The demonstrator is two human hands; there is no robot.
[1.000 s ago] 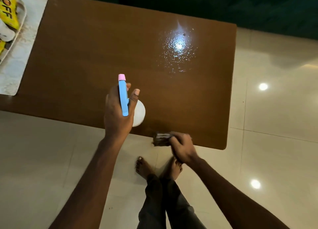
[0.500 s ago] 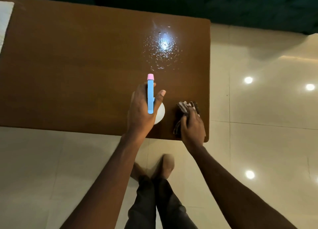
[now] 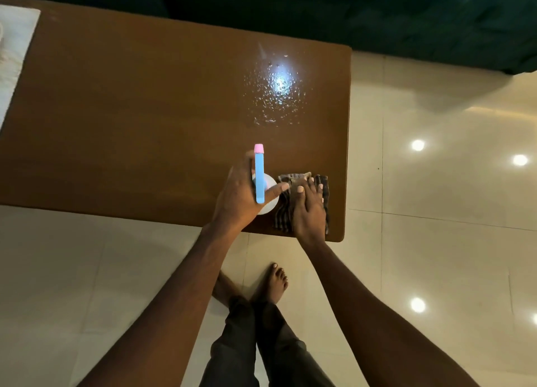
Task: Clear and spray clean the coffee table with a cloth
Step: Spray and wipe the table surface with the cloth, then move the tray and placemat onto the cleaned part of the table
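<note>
The brown coffee table point(image 3: 130, 119) fills the upper left of the head view. My left hand point(image 3: 241, 194) grips a spray bottle point(image 3: 259, 177) with a blue head, a pink nozzle and a white body, held above the table's near right part. Just right of it, my right hand point(image 3: 309, 209) presses flat on a dark checked cloth point(image 3: 292, 180) spread at the table's near right corner. A patch of spray droplets point(image 3: 277, 90) glistens further back on the right side of the tabletop.
A white mat point(image 3: 14, 46) lies at the table's far left end. A dark green sofa point(image 3: 377, 14) runs along the far side. Glossy cream floor tiles point(image 3: 436, 212) surround the table, and my bare feet point(image 3: 274, 282) stand just before its near edge.
My right hand has brought the bunched cloth up from the table's edge onto the tabletop and flattened over it. My left hand with the bottle has shifted right, toward that corner.
</note>
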